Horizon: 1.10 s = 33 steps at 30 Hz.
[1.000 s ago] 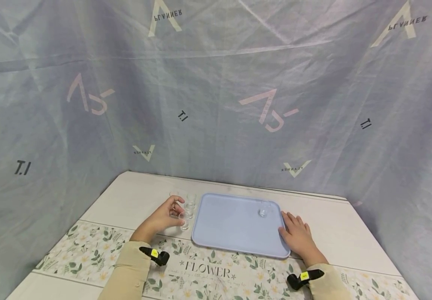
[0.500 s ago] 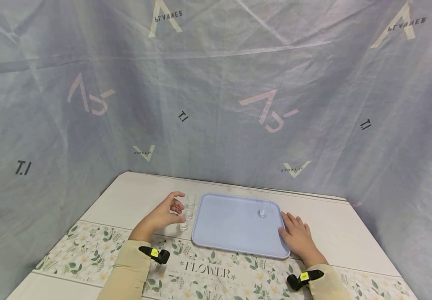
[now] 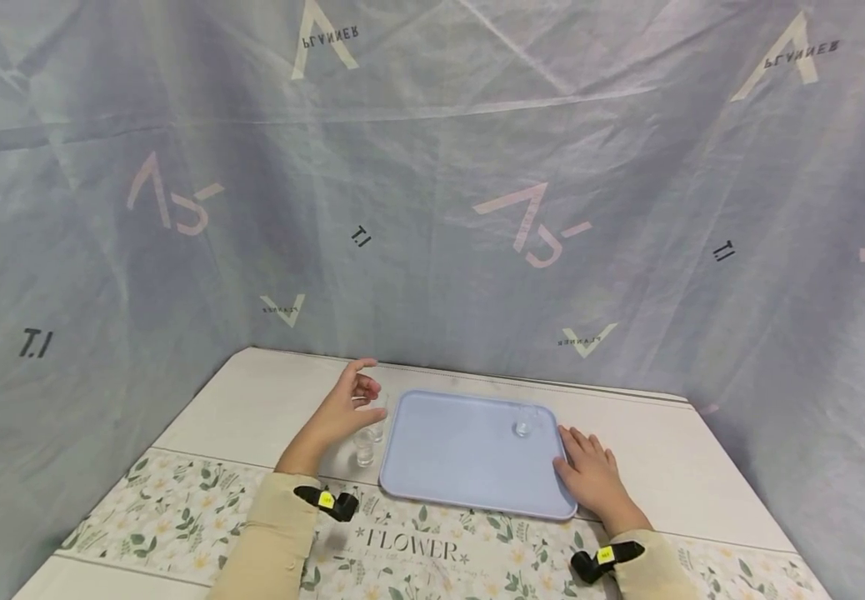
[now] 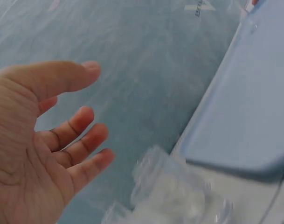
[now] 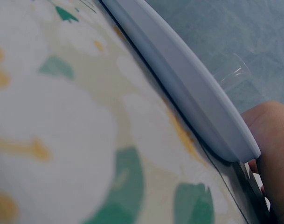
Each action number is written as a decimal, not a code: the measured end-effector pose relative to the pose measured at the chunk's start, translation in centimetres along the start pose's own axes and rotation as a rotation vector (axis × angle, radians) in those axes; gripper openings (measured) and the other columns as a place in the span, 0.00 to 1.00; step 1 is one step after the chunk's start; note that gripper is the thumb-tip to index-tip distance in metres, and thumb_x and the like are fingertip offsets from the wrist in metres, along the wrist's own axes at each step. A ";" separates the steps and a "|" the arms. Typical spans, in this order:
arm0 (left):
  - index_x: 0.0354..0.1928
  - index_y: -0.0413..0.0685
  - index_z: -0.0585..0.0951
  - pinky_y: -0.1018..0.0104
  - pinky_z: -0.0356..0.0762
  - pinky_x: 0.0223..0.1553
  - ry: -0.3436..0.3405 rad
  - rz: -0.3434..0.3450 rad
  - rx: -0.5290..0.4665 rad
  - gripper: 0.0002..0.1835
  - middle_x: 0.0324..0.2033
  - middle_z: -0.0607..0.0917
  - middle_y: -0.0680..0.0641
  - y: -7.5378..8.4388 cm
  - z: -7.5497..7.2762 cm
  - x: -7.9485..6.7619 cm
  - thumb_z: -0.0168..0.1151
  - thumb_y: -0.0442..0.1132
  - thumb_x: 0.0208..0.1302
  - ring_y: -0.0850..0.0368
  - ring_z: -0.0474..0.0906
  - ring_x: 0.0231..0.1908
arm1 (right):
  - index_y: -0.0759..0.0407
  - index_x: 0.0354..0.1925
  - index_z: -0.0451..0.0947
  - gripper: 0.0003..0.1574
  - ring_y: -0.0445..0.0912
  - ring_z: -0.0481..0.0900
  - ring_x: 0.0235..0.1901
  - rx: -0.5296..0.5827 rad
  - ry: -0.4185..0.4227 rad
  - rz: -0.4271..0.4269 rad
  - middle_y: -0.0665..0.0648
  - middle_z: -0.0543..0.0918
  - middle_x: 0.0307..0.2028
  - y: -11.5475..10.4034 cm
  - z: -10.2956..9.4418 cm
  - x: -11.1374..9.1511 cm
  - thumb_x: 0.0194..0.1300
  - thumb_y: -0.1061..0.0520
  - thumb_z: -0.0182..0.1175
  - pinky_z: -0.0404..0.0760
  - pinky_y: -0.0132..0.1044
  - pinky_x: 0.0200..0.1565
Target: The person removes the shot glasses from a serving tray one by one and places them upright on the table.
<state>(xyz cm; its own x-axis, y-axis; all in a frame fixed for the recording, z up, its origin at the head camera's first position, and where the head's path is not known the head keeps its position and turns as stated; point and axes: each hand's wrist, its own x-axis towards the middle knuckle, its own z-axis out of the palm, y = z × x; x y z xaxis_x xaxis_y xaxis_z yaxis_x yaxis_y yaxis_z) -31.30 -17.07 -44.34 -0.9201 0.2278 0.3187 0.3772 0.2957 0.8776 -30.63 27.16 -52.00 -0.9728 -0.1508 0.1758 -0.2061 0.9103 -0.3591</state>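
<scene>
Raised over a cluster of small clear glasses, my left hand [image 3: 341, 410] holds nothing; thumb and fingers are spread apart with a gap between them. The nearest glass [image 3: 364, 450] stands on the table left of the tray. In the left wrist view the glasses [image 4: 172, 191] are blurred below the hand [image 4: 44, 140], and the hand hides some of them in the head view. My right hand [image 3: 593, 473] lies at the right edge of the light-blue tray [image 3: 470, 458], fingers extended. One small clear glass [image 3: 524, 423] stands in the tray's far right corner.
A white table [image 3: 290, 379] carries a floral strip [image 3: 200, 500] with the word FLOWER along the front. Grey printed cloth [image 3: 417, 208] hangs behind the table and on both sides.
My left hand has risen and moved away from me, a little to the right, off the nearest glass. The right hand stays at the tray edge. The head view has shifted slightly.
</scene>
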 end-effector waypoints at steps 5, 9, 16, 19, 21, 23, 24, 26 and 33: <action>0.75 0.47 0.56 0.42 0.69 0.65 0.017 -0.003 -0.003 0.45 0.52 0.74 0.36 1.8 1.1 1.4 0.71 0.27 0.60 0.40 0.74 0.56 | 0.65 0.76 0.57 0.38 0.76 0.48 0.72 0.002 -0.022 0.015 0.75 0.59 0.73 -0.1 -0.1 0.0 0.76 0.50 0.51 0.43 0.74 0.68; 0.74 0.49 0.57 0.43 0.70 0.64 0.032 -0.012 -0.021 0.45 0.53 0.74 0.36 2.5 2.5 2.8 0.71 0.27 0.60 0.42 0.74 0.55 | 0.65 0.77 0.55 0.39 0.76 0.46 0.73 -0.002 -0.043 0.031 0.74 0.58 0.74 -0.1 -0.1 0.0 0.76 0.51 0.50 0.41 0.74 0.68; 0.72 0.47 0.61 0.44 0.73 0.61 0.069 0.011 -0.089 0.42 0.50 0.76 0.39 2.5 6.4 4.7 0.70 0.25 0.58 0.43 0.76 0.51 | 0.65 0.76 0.56 0.38 0.76 0.47 0.72 -0.002 -0.029 0.020 0.74 0.59 0.73 0.1 0.1 -0.1 0.76 0.50 0.51 0.43 0.74 0.68; 0.71 0.47 0.62 0.44 0.74 0.60 0.079 0.023 -0.104 0.42 0.50 0.76 0.37 2.5 8.1 5.5 0.71 0.26 0.57 0.43 0.76 0.51 | 0.65 0.76 0.58 0.38 0.76 0.49 0.72 -0.001 -0.017 0.013 0.74 0.60 0.73 0.2 0.2 -0.1 0.76 0.50 0.51 0.44 0.75 0.68; 0.71 0.48 0.63 0.45 0.74 0.60 0.080 0.023 -0.113 0.41 0.51 0.76 0.37 2.5 9.2 6.0 0.71 0.26 0.57 0.43 0.76 0.52 | 0.65 0.76 0.58 0.38 0.76 0.49 0.72 -0.004 -0.011 0.012 0.74 0.60 0.73 0.2 0.1 -0.2 0.75 0.50 0.51 0.44 0.75 0.67; 0.70 0.48 0.63 0.45 0.74 0.60 0.077 0.029 -0.117 0.40 0.51 0.76 0.38 2.5 10.3 6.4 0.71 0.27 0.58 0.42 0.76 0.52 | 0.65 0.76 0.58 0.38 0.77 0.49 0.72 -0.005 -0.007 0.011 0.74 0.60 0.72 0.1 0.1 -0.1 0.75 0.49 0.51 0.44 0.75 0.67; 0.70 0.49 0.63 0.46 0.74 0.60 0.074 0.025 -0.120 0.40 0.51 0.76 0.39 2.6 10.9 6.6 0.71 0.27 0.58 0.42 0.76 0.53 | 0.65 0.76 0.58 0.38 0.76 0.49 0.72 -0.005 -0.007 0.013 0.74 0.60 0.73 0.1 0.1 -0.1 0.75 0.49 0.51 0.44 0.74 0.68; 0.70 0.48 0.64 0.48 0.74 0.60 0.069 0.026 -0.123 0.40 0.51 0.77 0.42 2.5 12.0 6.9 0.72 0.27 0.58 0.42 0.76 0.53 | 0.64 0.76 0.58 0.38 0.76 0.49 0.72 -0.002 -0.010 0.014 0.74 0.60 0.73 0.1 0.1 -0.1 0.75 0.49 0.51 0.44 0.74 0.68; 0.70 0.50 0.64 0.48 0.72 0.63 0.033 -0.011 -0.148 0.40 0.56 0.76 0.44 2.3 15.7 7.4 0.73 0.30 0.60 0.40 0.74 0.59 | 0.65 0.77 0.56 0.39 0.76 0.47 0.72 0.002 -0.026 0.023 0.74 0.58 0.73 0.1 0.1 0.1 0.76 0.50 0.51 0.42 0.74 0.68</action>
<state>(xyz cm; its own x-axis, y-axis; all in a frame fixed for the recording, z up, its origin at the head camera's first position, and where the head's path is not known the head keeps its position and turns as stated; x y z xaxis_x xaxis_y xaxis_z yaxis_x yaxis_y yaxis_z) -35.62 -0.15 -45.56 -0.9281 0.1939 0.3178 0.3492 0.1578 0.9237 -30.76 27.17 -52.08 -0.9798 -0.1397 0.1434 -0.1835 0.9130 -0.3644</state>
